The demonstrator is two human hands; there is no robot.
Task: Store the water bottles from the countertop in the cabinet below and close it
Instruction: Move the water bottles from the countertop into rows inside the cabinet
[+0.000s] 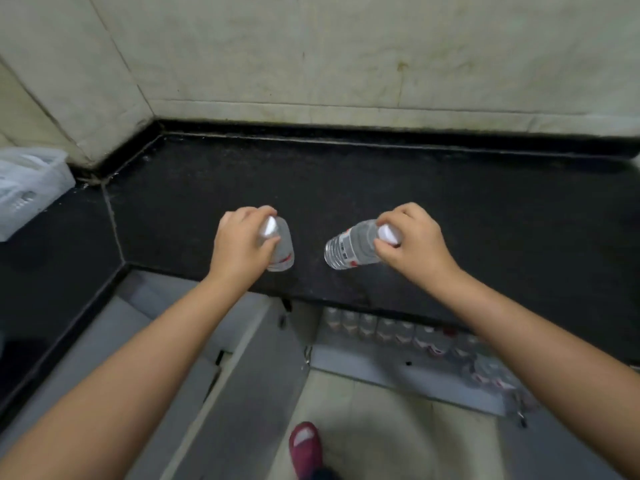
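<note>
Over the near edge of the black, speckled stone worktop [450,202], my hands each grip 1 clear plastic bottle by its white cap. My left hand [239,244] pinches the left bottle [284,251], nearly upright; my right hand [412,244] clasps the right bottle [349,249], its ribbed base tilted left. Below, the grey cabinet [398,372] stands open, a row of stored bottles [384,330] packed inside. A translucent white basket [27,188] sits far left.

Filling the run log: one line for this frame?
left hand: grips bottle by cap | right hand: grips second bottle by cap | cabinet: open, bottles inside | countertop
</note>
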